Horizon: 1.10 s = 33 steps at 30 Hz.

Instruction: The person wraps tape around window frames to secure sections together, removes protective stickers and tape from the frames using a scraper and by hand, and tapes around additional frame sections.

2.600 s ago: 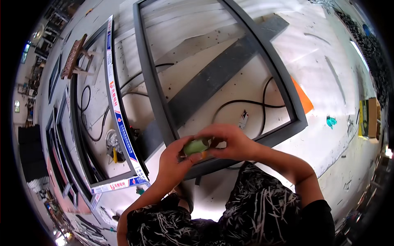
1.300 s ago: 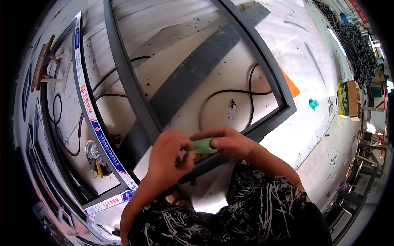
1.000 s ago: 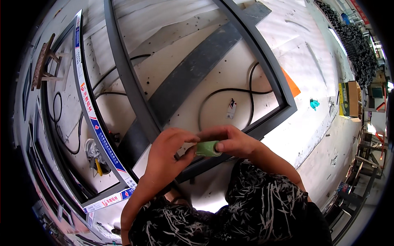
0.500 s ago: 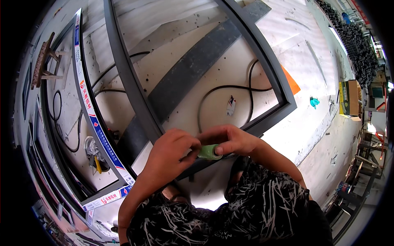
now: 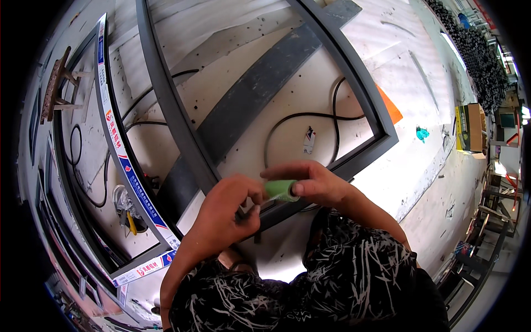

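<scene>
A small green roll that looks like tape is held level above the near bar of a dark grey metal frame. My right hand grips its right end, with the thumb on the end face and the fingers arched over the far side. My left hand is at the roll's left end, its fingers curled against it. The left thumb sits lower, a little apart from the roll. Whether a loose strip lies between the left fingers is too small to tell.
A wide dark board runs slantwise beneath the frame. A black cable loops on the pale floor. More frames with a printed strip lie left, near a wooden stool. A cardboard box stands right.
The left thumb has come away from the roll and dropped lower. The roll has turned slightly and shows more of its green side. My right hand has barely shifted.
</scene>
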Tool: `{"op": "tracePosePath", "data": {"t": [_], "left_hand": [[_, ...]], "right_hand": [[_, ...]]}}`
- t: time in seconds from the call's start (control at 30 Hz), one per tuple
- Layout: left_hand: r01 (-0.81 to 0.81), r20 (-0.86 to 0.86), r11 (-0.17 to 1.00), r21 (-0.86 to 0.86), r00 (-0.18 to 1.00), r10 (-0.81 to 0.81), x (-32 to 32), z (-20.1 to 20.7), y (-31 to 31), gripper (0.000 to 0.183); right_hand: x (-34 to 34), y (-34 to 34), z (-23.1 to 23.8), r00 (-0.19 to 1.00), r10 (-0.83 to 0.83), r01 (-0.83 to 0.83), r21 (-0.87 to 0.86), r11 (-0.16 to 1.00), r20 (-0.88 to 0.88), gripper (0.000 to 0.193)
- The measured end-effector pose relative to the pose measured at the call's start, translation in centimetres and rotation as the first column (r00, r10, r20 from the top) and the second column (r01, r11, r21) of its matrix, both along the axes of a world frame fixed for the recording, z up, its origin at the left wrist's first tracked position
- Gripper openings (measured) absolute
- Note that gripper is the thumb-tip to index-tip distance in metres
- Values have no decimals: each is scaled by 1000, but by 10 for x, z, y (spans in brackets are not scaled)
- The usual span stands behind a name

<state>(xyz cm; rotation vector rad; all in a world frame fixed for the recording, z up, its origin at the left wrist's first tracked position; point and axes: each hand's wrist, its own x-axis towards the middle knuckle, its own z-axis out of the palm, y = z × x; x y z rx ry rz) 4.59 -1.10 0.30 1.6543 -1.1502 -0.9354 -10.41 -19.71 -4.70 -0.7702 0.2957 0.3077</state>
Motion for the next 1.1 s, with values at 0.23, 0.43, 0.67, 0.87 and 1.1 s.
{"op": "tracePosePath", "data": {"t": [0.23,0.43,0.67,0.87,1.1], "left_hand": [[-86,-281,950,299,944,174,-5,-9,1,18],[-170,-542,939,298,780,313,-2,-13,5,18],[-536,-607,788,304,529,594,42,-54,61,15],[-853,-451,396,340,222,864,52,-113,108,7],[-804,-321,322,501,172,931,-4,-170,109,16]], "right_hand": [[4,11,-2,989,-124,131,77,988,-83,62],[16,10,-14,888,-367,423,174,889,-277,54],[27,-3,-51,840,-460,501,88,861,-288,53],[61,35,-97,903,-193,154,-129,980,-384,62],[83,74,-134,878,-194,87,-254,963,-437,70]]}}
